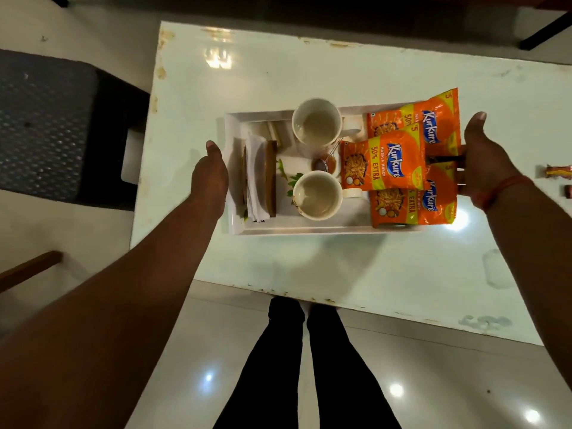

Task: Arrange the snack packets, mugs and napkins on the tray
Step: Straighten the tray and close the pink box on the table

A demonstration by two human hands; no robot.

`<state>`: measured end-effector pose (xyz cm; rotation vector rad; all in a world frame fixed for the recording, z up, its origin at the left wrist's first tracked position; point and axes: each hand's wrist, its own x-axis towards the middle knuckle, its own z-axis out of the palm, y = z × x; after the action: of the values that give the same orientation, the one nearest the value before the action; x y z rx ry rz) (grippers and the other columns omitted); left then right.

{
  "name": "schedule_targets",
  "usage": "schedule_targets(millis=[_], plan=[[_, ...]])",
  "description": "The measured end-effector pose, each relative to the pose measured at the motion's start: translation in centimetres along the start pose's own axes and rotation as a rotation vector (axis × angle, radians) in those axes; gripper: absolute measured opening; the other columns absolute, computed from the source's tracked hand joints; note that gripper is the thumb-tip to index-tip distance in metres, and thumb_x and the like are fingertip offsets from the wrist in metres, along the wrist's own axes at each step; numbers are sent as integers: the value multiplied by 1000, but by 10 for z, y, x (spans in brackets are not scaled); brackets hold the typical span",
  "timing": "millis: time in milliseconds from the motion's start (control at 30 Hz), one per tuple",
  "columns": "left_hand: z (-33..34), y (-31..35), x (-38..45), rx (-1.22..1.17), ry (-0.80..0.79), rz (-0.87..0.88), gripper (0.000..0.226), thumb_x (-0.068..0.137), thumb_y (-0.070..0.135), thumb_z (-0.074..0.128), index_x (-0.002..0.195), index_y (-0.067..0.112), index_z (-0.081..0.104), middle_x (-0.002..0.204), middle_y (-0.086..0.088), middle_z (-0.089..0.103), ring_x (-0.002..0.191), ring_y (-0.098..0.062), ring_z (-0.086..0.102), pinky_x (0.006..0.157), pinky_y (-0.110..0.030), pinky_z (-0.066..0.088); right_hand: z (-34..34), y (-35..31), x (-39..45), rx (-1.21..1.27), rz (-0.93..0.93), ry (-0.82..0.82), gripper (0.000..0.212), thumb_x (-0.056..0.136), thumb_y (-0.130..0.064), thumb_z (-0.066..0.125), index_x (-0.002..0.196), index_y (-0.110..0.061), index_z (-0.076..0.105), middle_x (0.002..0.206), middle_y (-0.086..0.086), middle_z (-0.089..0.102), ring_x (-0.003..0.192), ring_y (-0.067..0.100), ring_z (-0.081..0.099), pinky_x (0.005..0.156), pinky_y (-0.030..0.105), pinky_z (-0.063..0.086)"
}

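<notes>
A white rectangular tray is held over the white table, casting a shadow below it. My left hand grips its left end and my right hand grips its right end. On the tray stand two white mugs, one at the back and one at the front. Three orange snack packets overlap on the right side. White napkins sit upright in a brown wooden holder on the left side. A small strainer lies between the mugs.
The glossy white table has chipped edges. Small wrapped sweets lie at its right edge. A dark perforated stool stands to the left. My legs in black trousers are at the table's near edge, on a shiny tiled floor.
</notes>
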<state>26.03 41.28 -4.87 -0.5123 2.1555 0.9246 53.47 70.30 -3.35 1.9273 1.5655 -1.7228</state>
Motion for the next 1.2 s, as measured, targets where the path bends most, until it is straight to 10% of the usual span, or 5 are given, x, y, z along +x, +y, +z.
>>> schedule_targets(millis=[233,1000,1200], plan=[[31,30,-1,36,-78,57,57,97,63,24,86,19,60,88,-1,58,90,-21,57,103,-44,47,-26,23,-1,105,62,78,85,79,-88,20,113,-30,71,109,3,73,103,28,67,96,48,49],[50,38,-1,143,-84,105,69,97,63,22,133,14,54,131,-10,61,120,-29,57,106,-46,43,-42,36,-2,143,68,107,82,80,-87,21,116,-32,69,110,1,73,103,26,67,89,45,52],[51,37,-16,490,62,523,59,100,49,26,136,7,49,139,-19,51,129,-38,46,110,-47,36,-34,39,0,-114,-66,357,79,93,-72,16,129,-16,58,129,15,61,118,33,58,106,46,42]])
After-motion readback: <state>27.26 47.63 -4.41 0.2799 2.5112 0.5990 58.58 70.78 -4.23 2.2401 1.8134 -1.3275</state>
